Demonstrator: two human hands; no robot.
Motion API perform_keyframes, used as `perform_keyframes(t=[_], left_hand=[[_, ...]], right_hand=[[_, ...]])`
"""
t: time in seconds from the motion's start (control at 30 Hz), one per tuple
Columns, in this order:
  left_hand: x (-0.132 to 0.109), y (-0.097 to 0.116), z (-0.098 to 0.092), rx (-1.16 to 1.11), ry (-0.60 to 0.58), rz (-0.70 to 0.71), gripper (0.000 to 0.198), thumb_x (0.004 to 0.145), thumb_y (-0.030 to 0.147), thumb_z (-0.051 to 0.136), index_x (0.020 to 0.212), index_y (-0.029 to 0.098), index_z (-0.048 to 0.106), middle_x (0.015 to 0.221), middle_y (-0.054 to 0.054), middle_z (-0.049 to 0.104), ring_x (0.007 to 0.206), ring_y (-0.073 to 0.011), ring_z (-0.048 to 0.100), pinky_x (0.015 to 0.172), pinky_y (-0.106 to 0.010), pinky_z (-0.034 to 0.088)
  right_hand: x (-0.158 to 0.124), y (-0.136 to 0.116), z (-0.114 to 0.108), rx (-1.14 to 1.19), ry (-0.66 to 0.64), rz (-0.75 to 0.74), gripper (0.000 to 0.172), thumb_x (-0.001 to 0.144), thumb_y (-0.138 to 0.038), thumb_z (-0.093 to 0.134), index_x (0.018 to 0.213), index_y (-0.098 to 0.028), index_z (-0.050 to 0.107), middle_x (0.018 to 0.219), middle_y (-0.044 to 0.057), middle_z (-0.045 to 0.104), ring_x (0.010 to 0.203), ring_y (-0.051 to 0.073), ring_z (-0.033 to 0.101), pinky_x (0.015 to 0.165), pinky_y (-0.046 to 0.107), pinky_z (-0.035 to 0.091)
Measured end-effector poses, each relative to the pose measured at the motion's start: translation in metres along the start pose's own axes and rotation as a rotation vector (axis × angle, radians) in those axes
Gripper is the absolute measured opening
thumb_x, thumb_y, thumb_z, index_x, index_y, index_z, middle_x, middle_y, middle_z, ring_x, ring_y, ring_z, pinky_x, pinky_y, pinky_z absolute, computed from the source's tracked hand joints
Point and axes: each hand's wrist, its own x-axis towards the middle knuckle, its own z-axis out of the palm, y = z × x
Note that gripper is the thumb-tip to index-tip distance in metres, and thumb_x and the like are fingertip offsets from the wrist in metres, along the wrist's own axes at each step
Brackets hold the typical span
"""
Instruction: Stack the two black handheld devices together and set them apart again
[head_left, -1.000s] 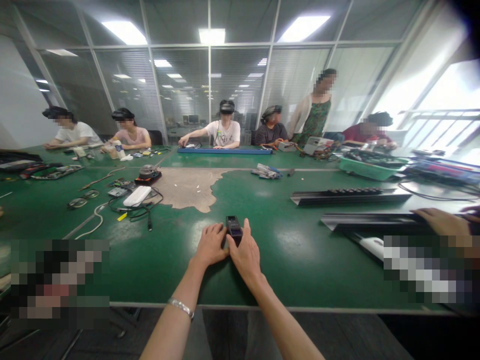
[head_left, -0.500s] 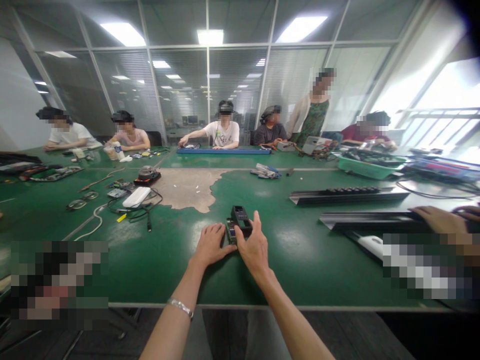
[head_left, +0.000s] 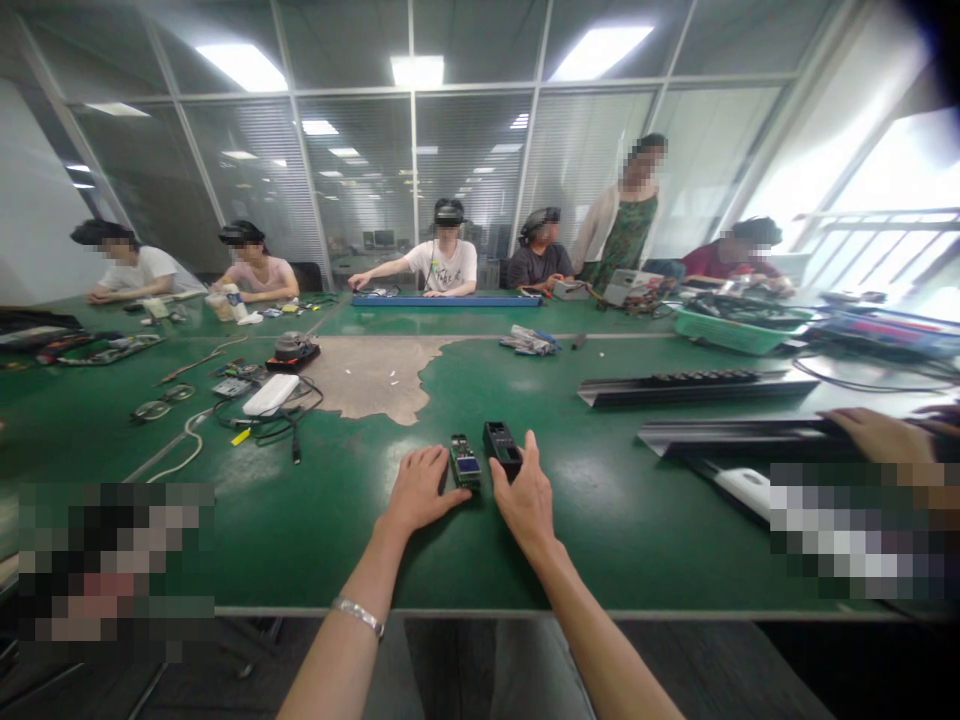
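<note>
A small green circuit board [head_left: 466, 468] with a little blue-lit screen lies on the table in front of me. My left hand [head_left: 420, 488] rests on the tabletop at its left side, fingers bent against the board and thumb along its near end. Just to the right, a black plastic casing [head_left: 501, 446] with cut-out openings is gripped between the thumb and fingers of my right hand [head_left: 525, 492]. A narrow gap separates board and casing. Part of the casing's near end is hidden by my right hand.
Left of centre lie a white device [head_left: 271, 395], tangled black cables [head_left: 295, 440] and glasses [head_left: 161, 402]. Black metal channels [head_left: 697, 388] lie right, near another person's hand [head_left: 881, 432]. Farther back are gloves [head_left: 530, 341] and a green basket [head_left: 731, 330]. Several people sit opposite.
My right hand has moved right with the black casing, away from the circuit board. The board's screen now shows fully. My left hand has stayed by the board.
</note>
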Motion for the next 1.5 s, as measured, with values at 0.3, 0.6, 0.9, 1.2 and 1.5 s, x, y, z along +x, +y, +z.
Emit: perform_keyframes(t=[0.3, 0.6, 0.9, 1.2, 1.5], left_hand=[[0.001, -0.001, 0.001, -0.014, 0.001, 0.004, 0.082, 0.086, 0.074, 0.061, 0.144, 0.018, 0.049, 0.148, -0.015, 0.053, 0.137, -0.0341, 0.046, 0.115, -0.049, 0.032], [0.001, -0.001, 0.001, -0.021, 0.003, 0.003, 0.083, 0.085, 0.075, 0.060, 0.145, 0.019, 0.049, 0.148, -0.015, 0.054, 0.138, -0.0344, 0.046, 0.116, -0.049, 0.032], [0.000, -0.001, 0.003, -0.011, 0.009, -0.007, 0.087, 0.084, 0.077, 0.059, 0.146, 0.017, 0.048, 0.151, -0.017, 0.050, 0.141, -0.0350, 0.042, 0.118, -0.051, 0.031], [0.002, -0.005, 0.007, -0.021, 0.032, 0.015, 0.085, 0.084, 0.074, 0.061, 0.143, 0.014, 0.051, 0.149, -0.019, 0.051, 0.140, -0.0358, 0.043, 0.119, -0.051, 0.031], [0.002, -0.005, 0.005, -0.020, 0.004, 0.030, 0.078, 0.088, 0.071, 0.060, 0.143, 0.017, 0.052, 0.150, -0.017, 0.050, 0.141, -0.0342, 0.044, 0.118, -0.050, 0.033]], right_hand=[[-0.007, 0.005, 0.005, -0.046, -0.059, 0.024, 0.082, 0.093, -0.039, 0.051, 0.159, -0.004, 0.017, 0.139, 0.025, 0.058, 0.123, 0.035, 0.061, 0.101, 0.051, 0.049], [-0.014, 0.011, 0.006, -0.051, -0.030, -0.016, 0.089, 0.089, -0.043, 0.057, 0.158, -0.001, 0.020, 0.149, 0.028, 0.048, 0.132, 0.039, 0.053, 0.109, 0.054, 0.044], [-0.016, 0.010, 0.005, 0.111, 0.050, -0.009, 0.066, 0.098, -0.037, 0.034, 0.156, -0.004, 0.030, 0.150, 0.025, 0.048, 0.134, 0.032, 0.052, 0.113, 0.055, 0.040], [-0.020, 0.016, 0.011, 0.031, 0.051, -0.034, 0.079, 0.087, -0.031, 0.050, 0.157, -0.006, 0.025, 0.150, 0.025, 0.047, 0.134, 0.035, 0.051, 0.112, 0.056, 0.040], [-0.020, 0.011, 0.009, 0.030, -0.001, -0.004, 0.084, 0.088, -0.039, 0.054, 0.157, -0.002, 0.022, 0.149, 0.026, 0.047, 0.135, 0.037, 0.049, 0.112, 0.054, 0.040]])
